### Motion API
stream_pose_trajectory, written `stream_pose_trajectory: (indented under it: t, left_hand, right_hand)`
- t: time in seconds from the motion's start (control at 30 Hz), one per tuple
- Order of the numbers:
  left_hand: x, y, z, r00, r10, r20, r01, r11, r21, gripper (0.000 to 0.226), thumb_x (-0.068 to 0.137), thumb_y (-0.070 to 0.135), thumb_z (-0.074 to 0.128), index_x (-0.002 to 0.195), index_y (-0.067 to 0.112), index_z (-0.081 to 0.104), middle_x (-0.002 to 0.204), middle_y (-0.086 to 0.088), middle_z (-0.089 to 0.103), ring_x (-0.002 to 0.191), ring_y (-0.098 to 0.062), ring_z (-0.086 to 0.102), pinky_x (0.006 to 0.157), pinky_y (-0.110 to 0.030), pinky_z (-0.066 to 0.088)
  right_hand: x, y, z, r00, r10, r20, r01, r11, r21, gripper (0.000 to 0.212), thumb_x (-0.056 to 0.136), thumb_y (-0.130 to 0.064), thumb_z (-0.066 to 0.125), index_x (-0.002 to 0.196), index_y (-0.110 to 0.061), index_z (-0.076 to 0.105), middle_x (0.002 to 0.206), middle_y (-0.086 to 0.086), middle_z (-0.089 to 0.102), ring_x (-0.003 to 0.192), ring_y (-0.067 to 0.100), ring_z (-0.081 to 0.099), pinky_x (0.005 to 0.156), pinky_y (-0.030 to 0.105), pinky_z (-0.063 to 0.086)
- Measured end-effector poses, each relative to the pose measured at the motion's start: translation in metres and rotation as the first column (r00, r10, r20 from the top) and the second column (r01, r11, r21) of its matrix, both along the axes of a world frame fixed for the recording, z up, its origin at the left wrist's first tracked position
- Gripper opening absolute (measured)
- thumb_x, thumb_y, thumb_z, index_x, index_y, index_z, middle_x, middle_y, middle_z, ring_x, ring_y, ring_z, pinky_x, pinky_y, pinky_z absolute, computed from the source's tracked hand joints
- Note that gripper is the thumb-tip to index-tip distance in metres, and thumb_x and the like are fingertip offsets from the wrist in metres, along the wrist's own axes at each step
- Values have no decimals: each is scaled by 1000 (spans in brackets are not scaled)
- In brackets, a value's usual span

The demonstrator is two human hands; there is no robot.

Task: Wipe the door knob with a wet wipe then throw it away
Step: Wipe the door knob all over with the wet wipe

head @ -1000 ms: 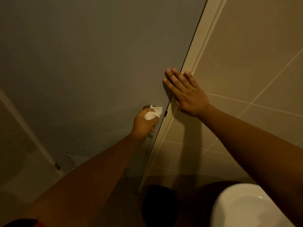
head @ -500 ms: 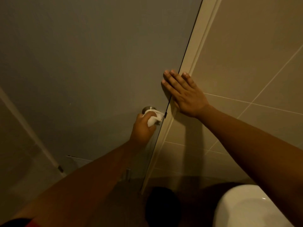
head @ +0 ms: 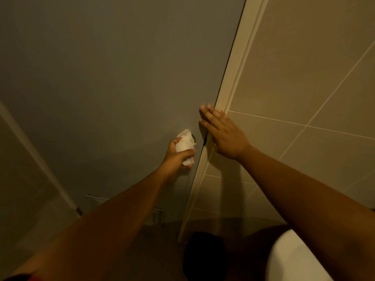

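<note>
My left hand [head: 176,155] grips a crumpled white wet wipe [head: 185,143] and presses it over the door knob [head: 194,138], which is almost wholly hidden; only a dark sliver shows at the wipe's right edge. The knob sits on a grey door [head: 113,82] near its right edge. My right hand [head: 222,133] lies flat with fingers spread across the door edge and the pale door frame [head: 237,65], just right of and above the knob.
Beige wall tiles [head: 304,78] fill the right side. A white toilet rim [head: 288,258] shows at the bottom right, with a dark round object [head: 205,254] on the floor beside the frame's foot. Another pale frame strip [head: 38,157] runs down the left.
The wipe has shifted from the knob's right side up over its top and front, now covering it. My right hand has stayed flat on the door edge.
</note>
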State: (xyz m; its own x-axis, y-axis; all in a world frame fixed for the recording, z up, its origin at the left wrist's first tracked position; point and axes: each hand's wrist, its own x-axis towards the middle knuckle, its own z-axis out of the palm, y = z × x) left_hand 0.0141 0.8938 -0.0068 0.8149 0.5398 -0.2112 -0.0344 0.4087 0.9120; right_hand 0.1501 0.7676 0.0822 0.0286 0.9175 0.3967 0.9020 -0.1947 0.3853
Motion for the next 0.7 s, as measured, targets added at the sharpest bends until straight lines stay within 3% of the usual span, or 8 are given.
stream_pose_trajectory:
  t: [0.17,0.27,0.33,0.37,0.43,0.5,0.6,0.7]
  left_hand:
    - [-17,12,4,997,-55,-49,61,991,117,59,89,1,54,138,28,39,133,-10,47,109,-33,58,65,-37,57]
    - [-19,18,5,996,0,-86,21,970,241,54,92,2,47,143,19,43,141,-14,46,124,-38,50,84,-38,54]
    - [-16,24,12,980,77,-182,-26,963,269,46,96,14,48,141,8,46,141,-14,47,126,-34,49,97,-37,47]
    - [-15,27,12,960,124,-253,-50,958,281,48,96,26,51,140,8,48,138,-11,48,122,-30,51,95,-34,47]
    - [-17,36,1,954,172,-247,-58,911,409,43,89,42,55,129,25,59,130,-6,48,111,-23,55,91,-33,50]
    - [-17,44,-12,956,172,-239,-8,827,562,23,85,42,56,105,43,69,126,-13,51,111,-28,58,99,-43,51]
    - [-18,43,-7,954,170,-245,3,816,578,30,89,39,57,113,26,70,127,-15,46,114,-30,56,101,-41,50]
    - [-20,36,10,959,182,-218,-5,779,627,30,94,30,57,121,18,65,127,-13,38,112,-25,51,102,-32,46]
  right_hand:
    - [-13,-7,-24,989,-31,-144,28,999,-22,62,80,-1,59,140,-5,48,153,17,38,144,35,31,118,44,18]
    - [-29,0,-32,959,-66,-274,57,998,-39,57,85,-16,39,140,-8,49,149,15,45,140,34,38,114,44,29]
    - [-38,9,-38,931,-62,-360,55,998,-30,59,87,-26,31,140,-7,49,145,15,49,135,33,42,113,44,33]
    - [-42,14,-42,906,-62,-420,63,998,-13,56,90,-27,33,140,-7,49,144,15,50,132,33,44,112,43,35]
    - [-48,23,-49,814,-71,-576,115,992,41,46,97,-27,39,138,-9,51,137,14,54,125,30,49,108,40,40]
    - [-55,33,-53,689,-71,-722,224,968,118,38,100,-29,44,130,-10,58,125,11,59,111,23,56,95,27,44]
    - [-66,46,-55,460,6,-888,430,873,229,27,94,-21,61,116,-9,68,107,3,59,89,10,55,76,2,38]
    - [-67,47,-54,211,102,-972,628,748,215,16,88,-7,66,101,-8,74,100,7,69,86,11,60,83,17,49]
